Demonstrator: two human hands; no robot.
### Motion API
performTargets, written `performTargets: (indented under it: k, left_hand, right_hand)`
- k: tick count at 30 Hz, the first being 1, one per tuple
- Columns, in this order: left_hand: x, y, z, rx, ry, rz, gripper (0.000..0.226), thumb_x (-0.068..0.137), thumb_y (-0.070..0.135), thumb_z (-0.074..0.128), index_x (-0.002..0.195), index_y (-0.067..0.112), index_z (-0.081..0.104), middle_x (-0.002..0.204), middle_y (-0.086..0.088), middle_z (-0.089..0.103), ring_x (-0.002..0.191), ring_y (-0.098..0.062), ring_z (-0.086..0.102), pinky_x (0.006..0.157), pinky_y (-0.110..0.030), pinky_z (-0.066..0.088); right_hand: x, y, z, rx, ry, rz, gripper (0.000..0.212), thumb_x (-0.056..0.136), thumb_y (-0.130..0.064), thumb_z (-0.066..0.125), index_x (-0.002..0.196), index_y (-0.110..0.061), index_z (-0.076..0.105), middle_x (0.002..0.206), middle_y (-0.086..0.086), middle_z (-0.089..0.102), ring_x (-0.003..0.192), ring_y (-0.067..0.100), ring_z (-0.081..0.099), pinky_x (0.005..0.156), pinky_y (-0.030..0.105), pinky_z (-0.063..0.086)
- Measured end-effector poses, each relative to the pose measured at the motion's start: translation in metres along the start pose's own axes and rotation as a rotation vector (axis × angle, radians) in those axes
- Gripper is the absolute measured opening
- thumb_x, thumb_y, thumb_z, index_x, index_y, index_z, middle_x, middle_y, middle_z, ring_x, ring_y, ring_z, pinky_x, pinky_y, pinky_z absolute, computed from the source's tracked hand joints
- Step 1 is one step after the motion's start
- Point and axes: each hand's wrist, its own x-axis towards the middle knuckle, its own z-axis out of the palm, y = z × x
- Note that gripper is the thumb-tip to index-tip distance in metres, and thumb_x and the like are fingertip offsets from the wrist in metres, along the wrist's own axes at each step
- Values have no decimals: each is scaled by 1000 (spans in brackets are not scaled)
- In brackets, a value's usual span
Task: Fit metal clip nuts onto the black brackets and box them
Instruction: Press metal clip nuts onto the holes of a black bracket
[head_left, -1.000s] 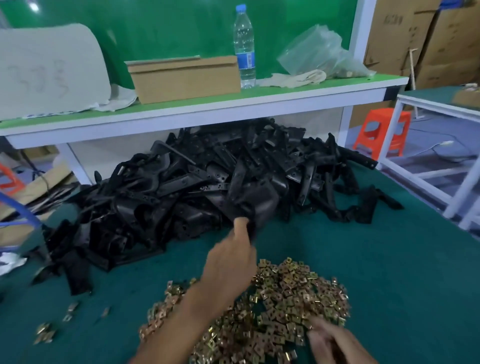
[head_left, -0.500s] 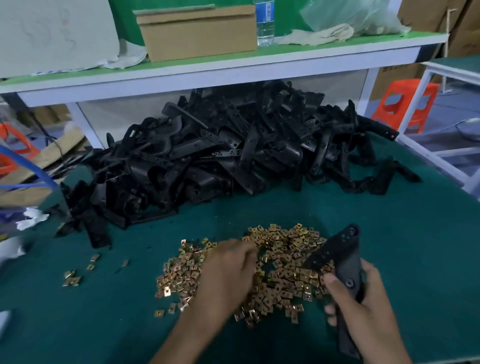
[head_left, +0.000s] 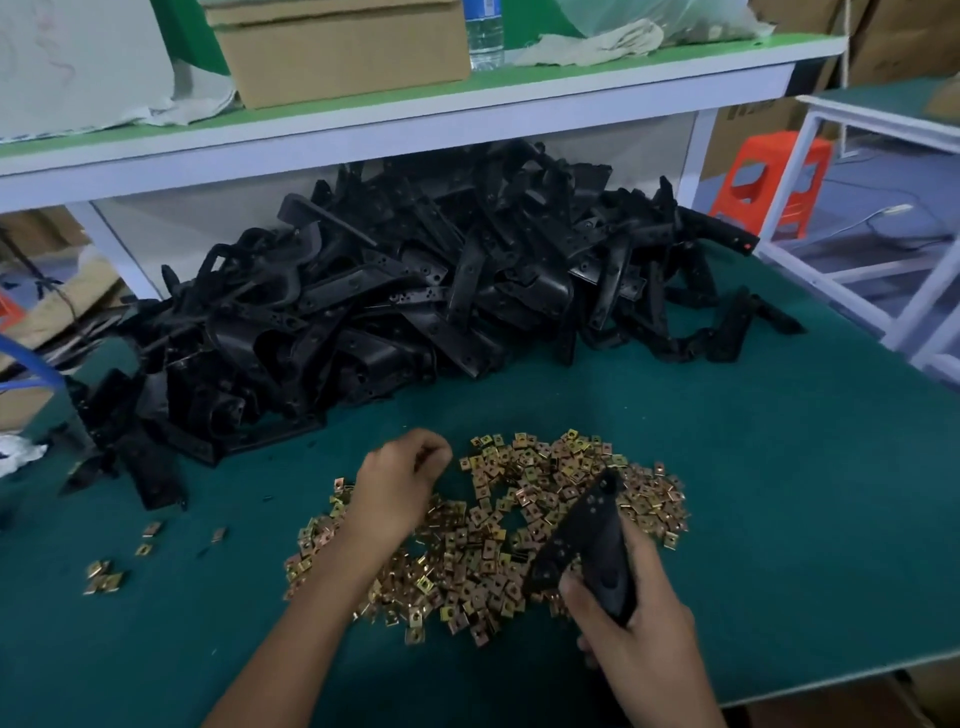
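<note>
- Head view: the right hand (head_left: 634, 623) wraps its fingers round one black bracket (head_left: 592, 540), which angles up and away over the clip nuts (head_left: 498, 540) piled on the green table (head_left: 779, 493).
- The left hand (head_left: 400, 493) sits over the pile's left edge with fingers curled in (can't tell whether a nut is pinched inside).
- The bracket heap (head_left: 405, 301) lies beyond the pile, below the shelf holding the cardboard box (head_left: 337, 52).
</note>
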Motion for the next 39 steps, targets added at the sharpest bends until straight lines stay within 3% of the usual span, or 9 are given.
performTargets:
  k: [2,5,7,9,15,19,23,30,39]
  left_hand:
    - [-10,5,-7,-243,4,-47,6,98,30,65,99,33,70,86,9,72,74,-11,67,60,-13,49]
    - [-31,20,-19,-467,-39,-26,11,92,29,72,96,39,75,97,17,75,89,-2,70,74,-12,53]
    - [-48,32,-27,-564,-88,9,20,88,29,76,101,43,75,102,16,75,95,-3,70,80,-12,53]
    - [-62,44,-36,-618,-91,39,24,82,31,77,102,45,75,103,12,76,94,-6,71,81,-12,53]
    - [-88,64,-45,-564,-79,119,15,82,42,71,94,46,79,81,17,75,63,-1,63,60,-9,46]
    - [-92,59,-34,-671,-138,48,23,81,39,68,102,41,78,87,12,76,80,-7,70,72,-19,55]
    - [-98,52,-20,-689,-116,8,17,82,35,68,96,34,77,86,5,75,78,-6,68,73,-19,55]
    - [-100,49,-12,-631,-141,-1,16,87,30,67,98,37,77,93,8,76,84,-2,68,75,-16,53]
    - [-98,53,-7,-683,-153,-28,25,96,6,65,103,27,76,99,8,76,90,-2,67,78,-15,51]
  right_hand:
    - [2,4,2,-37,-14,-24,64,73,-63,70,126,-76,36,97,-26,73,78,1,72,73,30,61]
    - [6,9,6,-94,-29,-79,65,79,-50,75,130,-69,39,106,-35,69,94,-10,68,83,14,55]
    - [6,11,8,-118,-23,-97,65,81,-44,77,132,-65,42,112,-41,65,104,-18,61,83,1,44]
    - [6,13,8,-128,-11,-95,64,82,-44,77,130,-67,42,112,-42,64,105,-21,59,79,-1,42]
    - [3,14,8,-163,-5,-96,60,80,-60,68,128,-74,35,111,-43,63,103,-19,60,76,3,47]
    - [4,19,9,-203,-10,-96,70,86,-48,75,146,-51,39,120,-39,63,111,-11,62,83,14,54]
    - [3,18,9,-253,0,-100,74,88,-50,73,151,-48,34,126,-26,66,115,0,63,88,34,57]
    - [2,13,11,-267,-10,-111,73,89,-52,69,153,-40,35,121,-19,70,110,1,65,86,33,56]
    - [4,14,11,-264,-32,-103,69,90,-50,71,151,-40,39,115,-19,71,105,-1,66,83,30,55]
